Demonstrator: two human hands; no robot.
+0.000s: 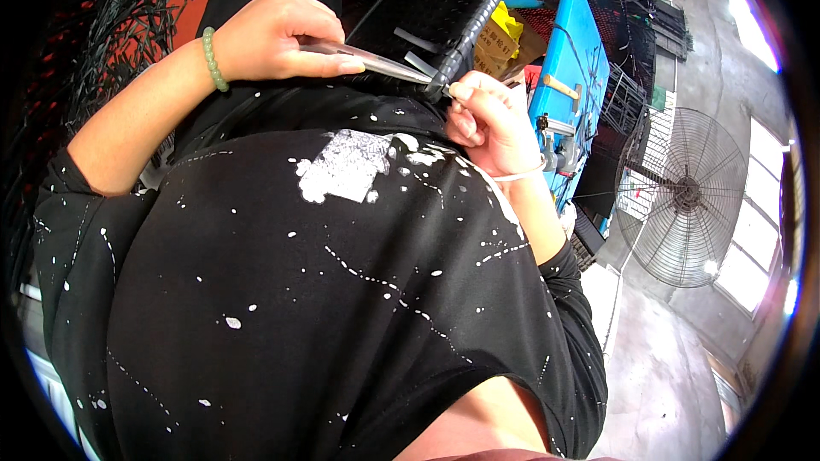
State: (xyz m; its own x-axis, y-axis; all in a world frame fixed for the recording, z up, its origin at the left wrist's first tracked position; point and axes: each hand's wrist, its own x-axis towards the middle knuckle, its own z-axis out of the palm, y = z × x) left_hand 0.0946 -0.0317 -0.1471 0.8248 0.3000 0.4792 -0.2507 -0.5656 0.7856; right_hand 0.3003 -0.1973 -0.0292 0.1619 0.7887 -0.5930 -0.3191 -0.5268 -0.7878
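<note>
My left hand (286, 38), with a green bead bracelet at its wrist, is closed round a slim, tapered silver metal tool (389, 67). The tool's tip meets the black rim (465, 43) of a woven black plastic piece. Beside that tip, my right hand (491, 119) pinches with thumb and forefinger at the corner of the rim. Whatever lies between those fingertips is mostly hidden, though it looks like a strip end. Loose flat strip ends (418, 41) stick out of the weave between both hands.
To the right stands a blue board (559, 43) with a wooden-handled tool (560, 87) on it. A cardboard box (497, 53) and yellow wrapping (508, 27) lie behind the rim. Black strips (111, 38) are heaped at the left. A large fan (686, 195) stands far right.
</note>
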